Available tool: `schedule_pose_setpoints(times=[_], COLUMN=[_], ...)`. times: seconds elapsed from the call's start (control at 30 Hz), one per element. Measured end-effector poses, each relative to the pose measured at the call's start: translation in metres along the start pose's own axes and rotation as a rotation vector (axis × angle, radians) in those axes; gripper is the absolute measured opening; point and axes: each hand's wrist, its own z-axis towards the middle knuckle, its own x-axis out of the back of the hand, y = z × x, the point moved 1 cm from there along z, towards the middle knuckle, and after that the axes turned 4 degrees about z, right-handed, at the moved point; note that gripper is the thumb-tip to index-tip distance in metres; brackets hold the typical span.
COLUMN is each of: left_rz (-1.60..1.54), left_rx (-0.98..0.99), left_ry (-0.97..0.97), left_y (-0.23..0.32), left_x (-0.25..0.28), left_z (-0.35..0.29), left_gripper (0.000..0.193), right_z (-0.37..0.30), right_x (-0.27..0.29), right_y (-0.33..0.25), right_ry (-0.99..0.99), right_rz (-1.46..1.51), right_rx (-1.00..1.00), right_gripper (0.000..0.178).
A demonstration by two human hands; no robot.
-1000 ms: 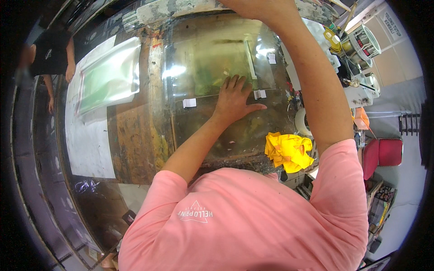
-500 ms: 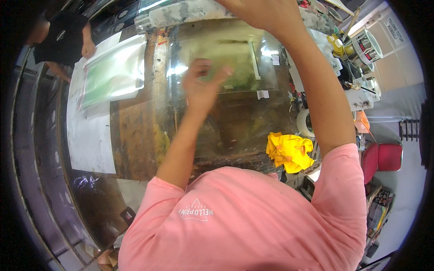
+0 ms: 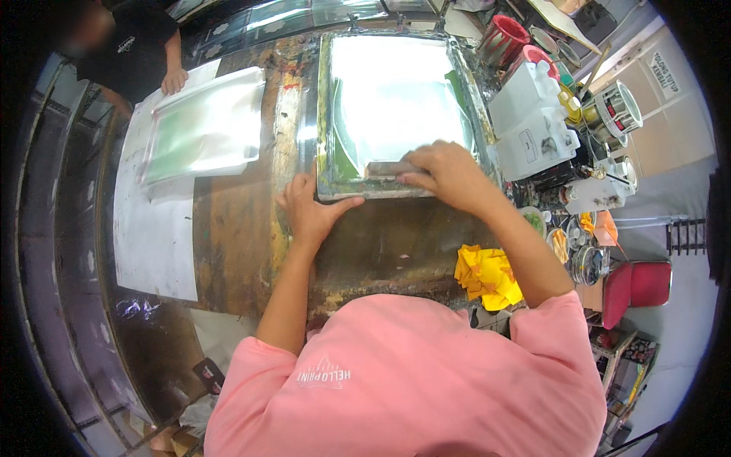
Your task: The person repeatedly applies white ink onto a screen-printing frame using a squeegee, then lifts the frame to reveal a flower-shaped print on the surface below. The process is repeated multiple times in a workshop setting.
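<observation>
A screen-printing frame (image 3: 326, 114) lies flat on the worktable, its pale mesh bright with glare and green along the sides. At its near left corner rests my left hand (image 3: 308, 215), thumb stretched along the near edge and fingers apart by the left side. My right hand (image 3: 449, 175) is closed round a squeegee (image 3: 386, 169), a narrow greyish-brown bar held across the near end of the mesh. How the fingers wrap its far side is partly hidden.
A clear sheet (image 3: 205, 126) lies over white paper (image 3: 156, 244) at left, beside a co-worker's hand (image 3: 174, 81). White jugs (image 3: 525, 114), a red tub (image 3: 503, 38) and tins crowd the right side. A crumpled yellow cloth (image 3: 489, 276) sits by the near right edge.
The screen frame has come down onto the table. My right hand has dropped from the far edge toward me and now grips the squeegee; my left hand has moved to the frame's near corner.
</observation>
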Motion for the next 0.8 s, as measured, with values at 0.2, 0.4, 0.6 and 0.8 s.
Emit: schedule_pose_setpoints(times=[0.2, 0.4, 0.6, 0.8], left_rz=[0.148, 0.108, 0.107, -0.073], left_rx=[-0.073, -0.088, -0.123, -0.136], left_ry=[0.005, 0.009, 0.058, 0.098], left_y=[-0.016, -0.015, -0.018, -0.022], left_x=[-0.013, -0.012, -0.011, -0.018], left_z=[-0.005, -0.003, -0.003, -0.004], left_gripper=[0.115, 0.117, 0.117, 0.126], right_z=[-0.015, 0.030, 0.168, 0.211], right_x=[-0.043, -0.062, -0.022, 0.030], right_y=[-0.011, 0.037, 0.132, 0.157], right_ry=[0.094, 0.271, 0.235, -0.016], right_rz=[-0.075, -0.169, -0.207, -0.119], right_rx=[-0.115, 0.008, -0.025, -0.084], right_gripper=[0.040, 0.043, 0.053, 0.071])
